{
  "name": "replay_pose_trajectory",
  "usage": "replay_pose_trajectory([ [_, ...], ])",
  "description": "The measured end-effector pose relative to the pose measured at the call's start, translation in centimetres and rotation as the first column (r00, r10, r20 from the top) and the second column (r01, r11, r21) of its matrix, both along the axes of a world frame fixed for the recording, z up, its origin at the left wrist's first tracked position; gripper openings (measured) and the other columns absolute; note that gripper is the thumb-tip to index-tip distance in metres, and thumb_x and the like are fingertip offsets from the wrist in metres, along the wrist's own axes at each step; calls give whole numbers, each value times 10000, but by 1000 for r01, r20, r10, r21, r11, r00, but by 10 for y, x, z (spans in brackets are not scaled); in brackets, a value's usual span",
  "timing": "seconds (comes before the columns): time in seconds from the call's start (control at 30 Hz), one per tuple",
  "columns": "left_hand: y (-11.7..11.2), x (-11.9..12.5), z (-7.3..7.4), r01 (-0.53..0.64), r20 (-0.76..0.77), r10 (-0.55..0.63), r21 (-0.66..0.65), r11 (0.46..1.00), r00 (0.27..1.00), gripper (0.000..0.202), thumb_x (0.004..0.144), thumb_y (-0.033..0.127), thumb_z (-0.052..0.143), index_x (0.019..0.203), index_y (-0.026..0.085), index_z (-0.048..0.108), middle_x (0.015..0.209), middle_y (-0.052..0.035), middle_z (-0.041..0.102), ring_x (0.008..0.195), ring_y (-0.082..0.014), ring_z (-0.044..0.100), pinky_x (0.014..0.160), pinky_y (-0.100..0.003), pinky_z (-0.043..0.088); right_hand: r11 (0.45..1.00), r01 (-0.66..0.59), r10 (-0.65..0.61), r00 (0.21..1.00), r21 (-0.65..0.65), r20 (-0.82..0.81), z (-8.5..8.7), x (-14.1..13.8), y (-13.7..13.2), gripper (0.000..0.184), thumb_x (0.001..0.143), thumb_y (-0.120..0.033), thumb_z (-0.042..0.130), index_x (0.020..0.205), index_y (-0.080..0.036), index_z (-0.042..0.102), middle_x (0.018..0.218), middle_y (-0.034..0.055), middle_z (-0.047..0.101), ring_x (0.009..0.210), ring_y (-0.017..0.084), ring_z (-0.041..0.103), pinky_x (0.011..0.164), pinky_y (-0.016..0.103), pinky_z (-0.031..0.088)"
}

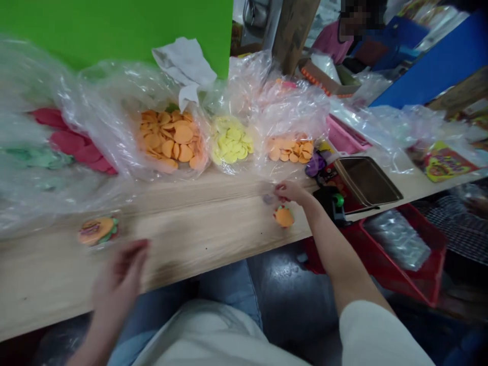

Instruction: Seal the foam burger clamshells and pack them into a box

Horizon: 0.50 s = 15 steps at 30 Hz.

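My right hand (288, 192) reaches over the wooden table with its fingers pinched together. At its fingertips is a small, blurred see-through piece (268, 197) whose kind I cannot make out. Just below that hand lies a small stack of foam pieces (284, 217), orange on top with red and green edges showing. My left hand (124, 267) is smeared by motion above the table's front edge, its fingers partly curled. Up and left of it lies a burger-shaped foam toy (98, 231) in clear wrapping, apart from the hand.
Clear bags along the back hold orange discs (171, 137), yellow pieces (232, 140), peach discs (292, 148) and red pieces (76, 142). At right stand a black tape dispenser (331, 203), a brown tray (371, 180) and a red crate (430, 284). Another person (335, 40) sits beyond.
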<state>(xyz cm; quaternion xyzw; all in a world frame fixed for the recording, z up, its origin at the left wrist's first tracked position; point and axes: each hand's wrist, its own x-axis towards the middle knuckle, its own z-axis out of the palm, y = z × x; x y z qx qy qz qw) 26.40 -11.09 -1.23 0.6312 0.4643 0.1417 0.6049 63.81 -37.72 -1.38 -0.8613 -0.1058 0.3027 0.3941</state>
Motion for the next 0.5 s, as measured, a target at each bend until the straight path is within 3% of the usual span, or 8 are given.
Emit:
replay_pose_trajectory([
  [0.03, -22, 10, 2, 152, 2, -152, -32, 988, 988, 273, 652, 373, 690, 876, 249, 595, 850, -6, 641, 794, -196, 592, 581, -243, 507, 999, -5, 6, 1000, 34, -28, -7, -15, 8, 127, 615, -114, 607, 739, -133, 591, 394, -51, 508, 343, 83, 445, 359, 179, 272],
  [0.07, -43, 21, 4, 273, 29, -272, -156, 949, 962, 269, 666, 366, 684, 875, 220, 599, 832, -29, 646, 784, -197, 608, 650, -270, 515, 997, -3, 7, 999, 71, -51, -13, -32, 16, 198, 633, -122, 582, 830, -136, 585, 414, -57, 513, 351, 88, 466, 352, 172, 276],
  [0.13, -73, 43, 4, 345, 104, -334, -429, 835, 937, 335, 736, 393, 611, 1005, 204, 547, 835, -59, 654, 713, -191, 639, 665, -319, 518, 990, 15, -3, 996, 142, -86, -23, -66, 34, 355, 670, -149, 539, 1025, -161, 522, 488, -64, 537, 394, 97, 523, 358, 161, 315],
  [0.2, -86, 60, 0, 305, 147, -268, -532, 790, 952, 337, 794, 393, 541, 1069, 204, 496, 809, -61, 655, 666, -174, 648, 651, -325, 519, 976, 51, -32, 995, 213, -92, -30, -99, 51, 454, 704, -195, 517, 1150, -207, 437, 632, -46, 585, 432, 92, 558, 377, 167, 372],
  [0.33, -78, 70, -10, 193, 209, -93, -532, 824, 973, 216, 808, 351, 539, 948, 190, 502, 669, -17, 619, 623, -142, 645, 613, -272, 520, 924, 31, -79, 991, 382, 111, -31, -146, 72, 460, 774, -288, 475, 1227, -260, 398, 1042, 51, 591, 528, 99, 598, 453, 245, 481],
  [0.4, -71, 66, -13, 163, 230, -44, -532, 831, 972, 190, 798, 344, 556, 889, 187, 500, 627, 1, 598, 593, -128, 636, 589, -250, 520, 902, -118, -29, 944, 416, 329, -27, -161, 71, 416, 809, -275, 447, 1224, -257, 431, 1162, 74, 555, 785, 150, 632, 642, 312, 530],
  [0.5, -64, 61, -15, 166, 242, -35, -546, 821, 970, 246, 782, 403, 564, 895, 192, 505, 621, 0, 595, 588, -139, 640, 552, -246, 518, 873, -377, 145, 805, 308, 575, -18, -178, 60, 384, 836, -222, 424, 1214, -265, 466, 1230, 71, 520, 1125, 192, 494, 906, 394, 451],
])
